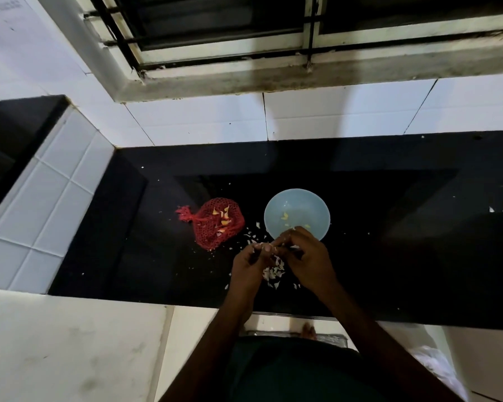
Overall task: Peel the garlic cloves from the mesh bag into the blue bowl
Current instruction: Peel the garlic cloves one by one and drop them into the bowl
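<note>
Counter of glossy black stone carries a pale blue round plastic bowl with a few yellowish peeled cloves inside; a red mesh bag, knotted at its left end, lies just left of the bowl with more cloves showing through the net; the left hand and right hand meet at the bowl's near rim, curled fingers of both pinching a small pale garlic clove; white papery peel scraps litter the counter beneath them; faint print on the upper-left wall is too blurred to read.
</note>
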{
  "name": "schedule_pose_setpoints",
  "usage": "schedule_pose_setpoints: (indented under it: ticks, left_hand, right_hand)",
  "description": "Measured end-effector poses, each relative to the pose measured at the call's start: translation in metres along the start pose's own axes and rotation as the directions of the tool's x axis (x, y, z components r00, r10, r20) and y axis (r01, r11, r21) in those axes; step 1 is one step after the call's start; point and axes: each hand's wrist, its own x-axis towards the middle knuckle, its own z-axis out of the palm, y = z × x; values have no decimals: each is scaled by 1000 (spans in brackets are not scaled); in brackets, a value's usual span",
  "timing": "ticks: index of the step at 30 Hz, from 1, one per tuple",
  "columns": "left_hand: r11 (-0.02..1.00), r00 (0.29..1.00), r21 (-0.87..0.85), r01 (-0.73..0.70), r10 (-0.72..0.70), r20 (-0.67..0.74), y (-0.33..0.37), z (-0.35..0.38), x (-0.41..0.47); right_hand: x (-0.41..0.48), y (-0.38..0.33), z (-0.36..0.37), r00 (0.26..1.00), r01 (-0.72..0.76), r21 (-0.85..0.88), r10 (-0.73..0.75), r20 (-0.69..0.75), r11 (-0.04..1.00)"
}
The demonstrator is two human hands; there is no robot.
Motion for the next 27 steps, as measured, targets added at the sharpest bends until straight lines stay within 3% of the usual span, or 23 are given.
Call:
schedule_pose_setpoints:
  ticks: [7,12,15,20,27]
  left_hand:
    - [998,1000,-61,-7,8,13,6,1,4]
    - [984,995,-152,92,-95,-10,3,2,7]
    - [977,998,-208,55,-59,-15,6,1,7]
    - [996,997,-61,-69,70,13,5,-9,10]
    - [997,998,37,-70,70,10,6,-6,11]
  right_hand:
    - [9,4,17,991,114,-149,-103,81,982]
    - [12,5,19,995,98,-222,-90,48,970]
    - [14,4,18,996,84,-205,-84,13,975]
    - [13,3,22,998,60,-143,-58,22,988]
    - [12,3,27,998,60,-138,-55,41,989]
